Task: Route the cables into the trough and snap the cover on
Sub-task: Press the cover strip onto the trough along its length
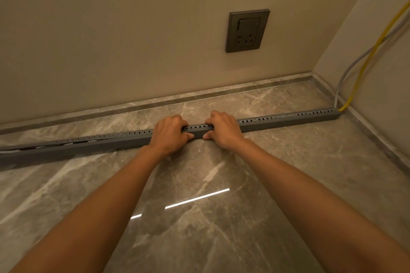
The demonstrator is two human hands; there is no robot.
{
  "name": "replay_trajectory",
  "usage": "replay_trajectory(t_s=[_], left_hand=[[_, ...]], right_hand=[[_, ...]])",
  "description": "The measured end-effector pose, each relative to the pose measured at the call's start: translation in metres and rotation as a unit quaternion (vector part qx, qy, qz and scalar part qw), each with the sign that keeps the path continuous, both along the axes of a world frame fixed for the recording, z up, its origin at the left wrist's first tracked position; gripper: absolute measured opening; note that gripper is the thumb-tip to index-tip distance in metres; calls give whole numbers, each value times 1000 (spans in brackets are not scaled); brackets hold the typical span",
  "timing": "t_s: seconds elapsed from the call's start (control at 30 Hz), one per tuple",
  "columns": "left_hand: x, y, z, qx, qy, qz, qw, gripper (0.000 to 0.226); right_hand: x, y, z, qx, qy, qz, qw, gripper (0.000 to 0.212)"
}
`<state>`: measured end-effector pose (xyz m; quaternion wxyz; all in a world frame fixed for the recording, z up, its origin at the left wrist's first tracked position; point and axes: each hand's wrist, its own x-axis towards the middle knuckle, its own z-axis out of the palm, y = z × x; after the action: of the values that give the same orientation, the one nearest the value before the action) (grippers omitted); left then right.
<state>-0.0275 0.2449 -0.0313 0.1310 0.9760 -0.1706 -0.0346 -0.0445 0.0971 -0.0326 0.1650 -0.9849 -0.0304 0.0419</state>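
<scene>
A long grey slotted cable trough [286, 119] lies on the marble floor, running from the left edge to the right wall. Its grey cover sits on top along the right and middle stretch. At the far left the cover [44, 146] stands uneven with gaps showing. My left hand [169, 134] and my right hand [223, 129] grip the trough side by side near its middle, fingers curled over the top and thumbs on the front face. A yellow cable [367, 60] and a grey cable [346, 73] come down the right wall and enter the trough's right end.
A dark wall socket [247, 30] is set in the back wall above the trough. A stone skirting [199, 97] runs along the back wall and the right wall. The glossy marble floor [199, 206] spreads in front of the trough.
</scene>
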Motion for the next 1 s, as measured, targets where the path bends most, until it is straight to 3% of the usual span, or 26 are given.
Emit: replay_trajectory(t_s=[0.33, 0.57, 0.87, 1.0], left_hand=[[-2, 13, 8, -83, 77, 41, 993, 32], [-14, 59, 7, -85, 53, 138, 985, 31], [-9, 55, 4, 15, 8, 114, 993, 24], [-6, 51, 4, 15, -1, 114, 993, 23]], right_hand=[[5, 7, 10, -3, 50, 39, 998, 33], [14, 47, 6, 51, 67, 111, 990, 31], [17, 57, -4, 55, 15, 81, 995, 37], [20, 52, -4, 52, 13, 81, 995, 34]])
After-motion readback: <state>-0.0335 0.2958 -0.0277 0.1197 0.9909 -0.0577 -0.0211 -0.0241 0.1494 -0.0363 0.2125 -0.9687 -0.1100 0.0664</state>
